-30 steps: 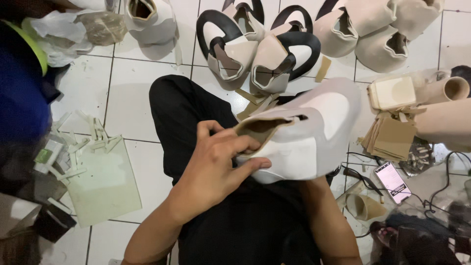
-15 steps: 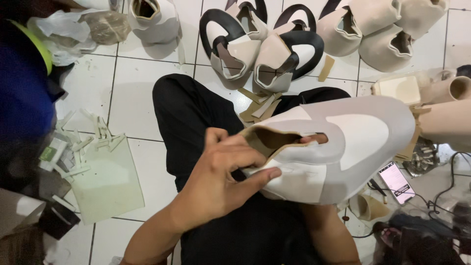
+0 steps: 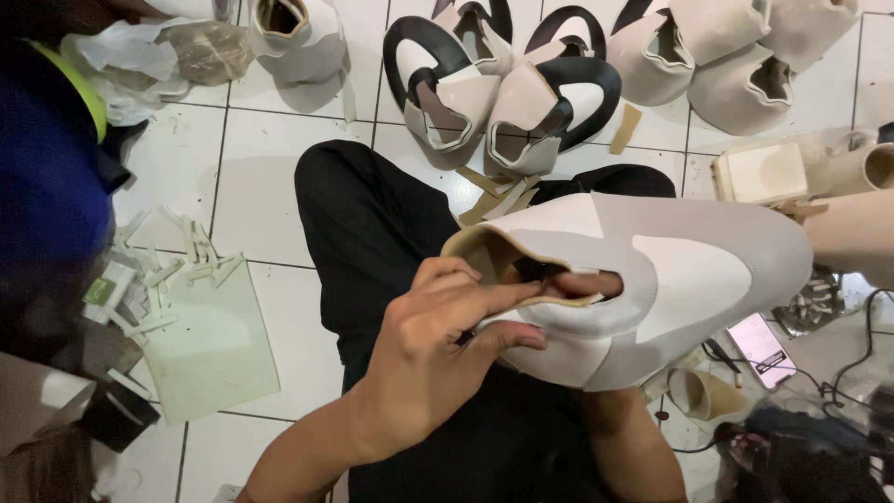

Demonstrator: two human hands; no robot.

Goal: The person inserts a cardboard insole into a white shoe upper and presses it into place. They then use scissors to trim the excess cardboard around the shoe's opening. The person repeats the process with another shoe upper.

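I sit on the white tiled floor (image 3: 279, 177) in black trousers (image 3: 372, 233), and over my lap I hold a white and grey shoe upper (image 3: 652, 289), its toe pointing toward 3 o'clock and its tan-lined opening toward 9 o'clock. My left hand (image 3: 438, 354) comes in from 7 o'clock and is clamped on the shoe upper: my fingers (image 3: 521, 291) lie across the rim of the opening, with a fingertip showing inside the slit at the throat, and my thumb presses the side wall below. My right hand is hidden beneath the shoe upper; only the forearm (image 3: 633, 447) shows at 5 o'clock, so I cannot tell how that hand is closed.

At 12 o'clock, on the floor beyond my knees, lie two black and cream uppers (image 3: 503, 84), touching each other, with tan offcut strips (image 3: 494, 191) just in front of them. More cream uppers (image 3: 717, 51) sit at 1 o'clock. At 9 o'clock a pale green sheet (image 3: 209, 345) lies flat with small white scraps (image 3: 168, 270) scattered along its top edge. At 4 o'clock a phone (image 3: 759, 345) lies beside a tangle of black cable (image 3: 838, 382).
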